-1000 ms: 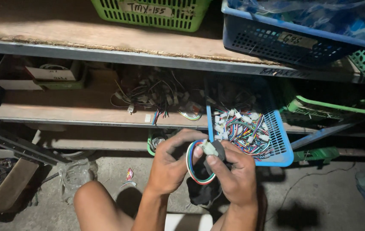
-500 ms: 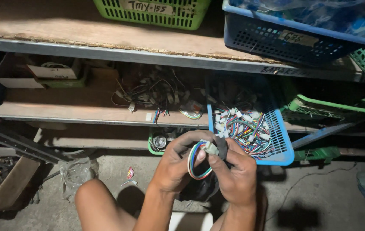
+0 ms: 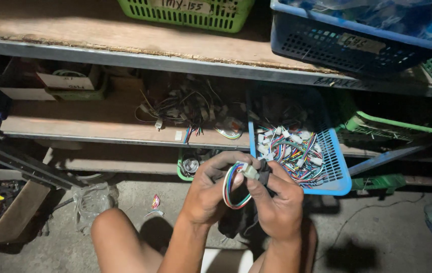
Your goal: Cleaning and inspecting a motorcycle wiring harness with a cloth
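Both hands meet in the middle of the view, low, in front of the shelves. The left hand (image 3: 207,194) curls its fingers closed around a looped wire bundle (image 3: 232,191) with red, green, blue and white strands; the loop hangs out between thumb and forefinger and bulges toward the right hand. The right hand (image 3: 276,199) pinches the white plug (image 3: 248,170) at the top end of that bundle, thumb below, fingertips above, closed tight on it. A dark bit sits just beside the plug under the right fingertips; cannot tell what it is. So the bundle lies between the two hands, loop in the left grip, plug in the right pinch, held above the person's knee (image 3: 120,237) and the concrete floor (image 3: 378,237).

Just behind the hands a blue basket (image 3: 337,174) juts off the middle shelf (image 3: 99,124), full of the same coloured wires with white plugs. Left of it on the shelf lies a loose tangle of wires (image 3: 190,108). A small green tub (image 3: 181,169) sits below the shelf edge, just behind the left hand. On the top shelf stand a green basket (image 3: 185,15) and a blue crate (image 3: 327,43). A red wrapper (image 3: 155,201) lies on the floor.
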